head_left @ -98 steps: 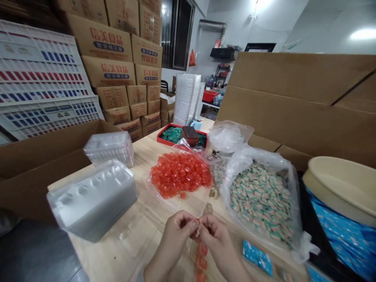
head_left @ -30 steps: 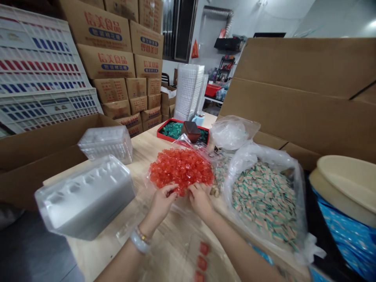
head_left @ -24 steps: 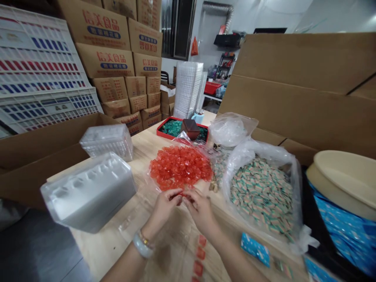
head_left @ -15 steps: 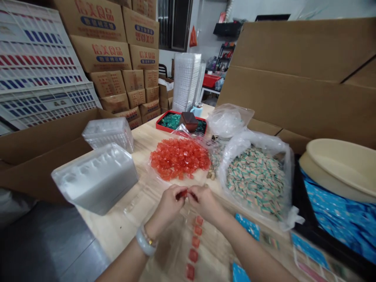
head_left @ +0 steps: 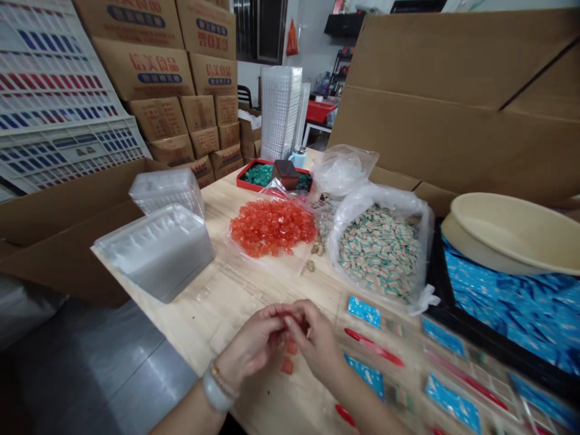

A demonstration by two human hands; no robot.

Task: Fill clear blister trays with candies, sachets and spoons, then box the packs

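Observation:
My left hand (head_left: 258, 339), with a pale bangle (head_left: 216, 389) at its wrist, meets my right hand (head_left: 316, 341) above the near part of the table. The fingers of both are closed together around small red pieces (head_left: 285, 316), mostly covered by the fingers. Just under my hands, a couple of orange-red pieces (head_left: 287, 365) lie on the wood. Beyond them spreads a heap of shiny orange-red pieces (head_left: 272, 226) on a clear plastic bag. To its right stands an open clear bag (head_left: 336, 241) full of small green-and-beige packets (head_left: 380, 251).
Clear plastic trays (head_left: 158, 257) are stacked at the left. A red tray (head_left: 240, 183) holds green pieces and a dark box (head_left: 285, 174). Clear trays with blue packets (head_left: 365, 311) and red pens (head_left: 374, 347) lie right. A cream basin (head_left: 512, 232) rests over blue packets (head_left: 512, 308).
My hands have drawn back toward me and closed in over the row of red pieces, most of which no longer shows. The view has shifted, bringing more of the right-hand trays in.

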